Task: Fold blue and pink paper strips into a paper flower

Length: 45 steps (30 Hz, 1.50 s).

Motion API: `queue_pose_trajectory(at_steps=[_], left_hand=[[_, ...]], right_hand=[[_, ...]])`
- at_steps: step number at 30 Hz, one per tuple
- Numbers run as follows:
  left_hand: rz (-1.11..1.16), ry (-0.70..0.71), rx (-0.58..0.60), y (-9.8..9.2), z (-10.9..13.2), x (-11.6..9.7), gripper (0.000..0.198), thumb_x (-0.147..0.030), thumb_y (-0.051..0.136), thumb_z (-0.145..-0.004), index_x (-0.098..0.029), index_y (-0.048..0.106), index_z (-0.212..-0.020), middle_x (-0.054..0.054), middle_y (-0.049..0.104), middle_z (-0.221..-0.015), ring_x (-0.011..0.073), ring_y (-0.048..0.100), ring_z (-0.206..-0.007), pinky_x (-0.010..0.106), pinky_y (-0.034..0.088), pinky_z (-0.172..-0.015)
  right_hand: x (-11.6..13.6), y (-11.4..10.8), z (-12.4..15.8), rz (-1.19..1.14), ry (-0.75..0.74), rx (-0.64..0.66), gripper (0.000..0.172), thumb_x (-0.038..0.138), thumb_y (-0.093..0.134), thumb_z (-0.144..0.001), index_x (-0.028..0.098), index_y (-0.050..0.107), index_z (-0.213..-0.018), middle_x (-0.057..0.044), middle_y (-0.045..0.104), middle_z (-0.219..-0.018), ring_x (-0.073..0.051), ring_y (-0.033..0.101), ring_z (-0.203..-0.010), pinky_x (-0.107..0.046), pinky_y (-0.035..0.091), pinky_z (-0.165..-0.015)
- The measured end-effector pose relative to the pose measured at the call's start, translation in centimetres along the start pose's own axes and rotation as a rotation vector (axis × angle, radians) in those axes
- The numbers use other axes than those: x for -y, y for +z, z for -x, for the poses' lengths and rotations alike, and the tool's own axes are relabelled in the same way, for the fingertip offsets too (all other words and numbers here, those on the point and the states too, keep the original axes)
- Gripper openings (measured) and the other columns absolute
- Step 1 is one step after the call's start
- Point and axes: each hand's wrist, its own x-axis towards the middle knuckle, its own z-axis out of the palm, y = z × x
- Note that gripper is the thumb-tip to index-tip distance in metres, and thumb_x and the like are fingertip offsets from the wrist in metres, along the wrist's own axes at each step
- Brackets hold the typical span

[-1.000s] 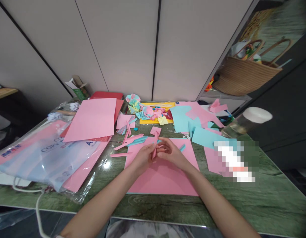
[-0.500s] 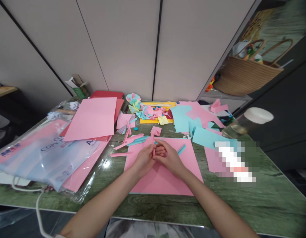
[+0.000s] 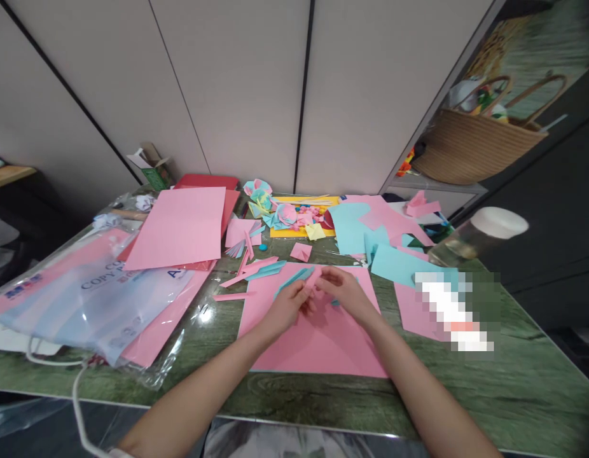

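Note:
My left hand [image 3: 285,307] and my right hand [image 3: 348,292] meet over a large pink sheet [image 3: 318,340] lying on the green table [image 3: 323,401]. Both pinch a small folded pink paper piece [image 3: 315,280] between their fingertips, held just above the sheet. Blue paper strips [image 3: 291,280] lie right behind my left hand. Loose pink strips [image 3: 249,270] lie to the left of the sheet.
A plastic pack of pink copy paper [image 3: 84,292] and a loose pink sheet [image 3: 180,229] fill the left. Paper flowers and scraps [image 3: 285,216] sit at the back, blue and pink sheets [image 3: 371,235] to the right, a white-capped jar [image 3: 476,238] beyond, a woven basket [image 3: 476,143] on a shelf.
The pink piece stood upright between my fingers before; now it is turned lower and both hands have shifted slightly right. The camera view also moved a little.

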Motion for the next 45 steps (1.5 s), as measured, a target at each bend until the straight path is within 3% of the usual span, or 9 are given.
queue_pose_trajectory(at_steps=[2,5,25,29,31,34,37,41,45], left_hand=[[-0.195,0.067,-0.026,0.0,0.1,0.0,0.025,-0.037,0.042,-0.079,-0.017,0.046,-0.065,-0.002,0.046,-0.053,0.0107,0.043,-0.051,0.022,0.031,-0.05],[-0.354,0.16,-0.072,-0.1,0.2,0.0,0.023,-0.033,0.042,-0.078,-0.018,0.045,-0.061,-0.002,0.043,-0.056,0.0114,0.039,-0.054,0.022,0.028,-0.052],[-0.491,0.203,-0.053,-0.2,0.3,-0.3,0.024,-0.033,0.04,-0.079,-0.018,0.048,-0.062,0.0,0.045,-0.057,0.0134,0.04,-0.055,0.023,0.027,-0.05],[-0.555,0.177,0.039,-0.6,0.3,-0.8,0.031,-0.035,0.03,-0.083,-0.018,0.056,-0.082,0.001,0.055,-0.06,0.014,0.049,-0.055,0.023,0.033,-0.054],[-0.689,0.225,-0.056,-1.8,0.0,-1.4,0.031,-0.036,0.033,-0.083,-0.02,0.054,-0.099,0.002,0.06,-0.071,0.0157,0.054,-0.065,0.024,0.036,-0.06],[-0.955,0.292,-0.346,-5.1,-0.7,-2.4,0.03,-0.032,0.036,-0.082,-0.02,0.054,-0.102,0.006,0.061,-0.085,0.0186,0.054,-0.079,0.026,0.037,-0.067],[-1.14,0.263,-0.505,-8.6,-1.2,-3.0,0.028,-0.027,0.042,-0.079,-0.018,0.053,-0.102,0.008,0.059,-0.093,0.0208,0.052,-0.088,0.029,0.038,-0.075],[-1.234,0.267,-0.479,-9.8,-1.4,-2.8,0.021,-0.029,0.045,-0.077,-0.017,0.057,-0.09,0.008,0.058,-0.091,0.022,0.05,-0.092,0.031,0.036,-0.081],[-1.212,0.285,-0.329,-6.8,-1.4,-1.8,0.02,-0.032,0.043,-0.078,-0.017,0.057,-0.083,0.007,0.058,-0.085,0.0207,0.052,-0.086,0.031,0.037,-0.075]], right_hand=[[0.0,-0.9,0.0,0.062,0.033,-0.012,0.019,0.034,0.056,-0.07,0.015,0.053,-0.065,0.002,0.053,-0.06,-0.01,0.049,-0.057,-0.023,0.04,-0.056],[0.1,-1.6,0.2,0.089,0.038,0.019,0.024,0.036,0.056,-0.07,0.016,0.05,-0.059,0.003,0.05,-0.054,-0.01,0.047,-0.053,-0.023,0.038,-0.053],[-0.7,-3.0,-0.3,0.114,0.033,0.098,0.027,0.041,0.056,-0.069,0.014,0.056,-0.067,0.0,0.053,-0.062,-0.011,0.048,-0.059,-0.024,0.039,-0.056],[-0.9,-4.1,-0.5,0.11,0.063,0.065,0.028,0.043,0.057,-0.067,0.014,0.055,-0.067,0.001,0.051,-0.061,-0.011,0.046,-0.058,-0.023,0.036,-0.056],[-0.7,-5.2,-0.4,0.144,0.061,-0.01,0.028,0.043,0.057,-0.067,0.015,0.054,-0.065,0.002,0.048,-0.059,-0.01,0.043,-0.057,-0.023,0.034,-0.054],[-0.7,-6.8,-0.4,0.235,0.062,-0.066,0.027,0.042,0.055,-0.068,0.016,0.052,-0.062,0.003,0.046,-0.06,-0.01,0.04,-0.057,-0.022,0.031,-0.053],[-1.6,-7.7,-0.7,0.473,0.073,-0.042,0.029,0.041,0.05,-0.07,0.016,0.049,-0.056,0.003,0.043,-0.056,-0.01,0.038,-0.054,-0.023,0.029,-0.051],[-3.3,-7.6,-1.6,0.837,0.115,-0.048,0.03,0.032,0.042,-0.072,0.017,0.043,-0.047,0.002,0.039,-0.049,-0.013,0.039,-0.054,-0.025,0.031,-0.055],[-4.1,-6.9,-1.8,0.975,0.152,-0.165,0.02,0.026,0.042,-0.072,0.015,0.052,-0.058,-0.006,0.049,-0.068,-0.021,0.045,-0.079,-0.031,0.031,-0.072]])
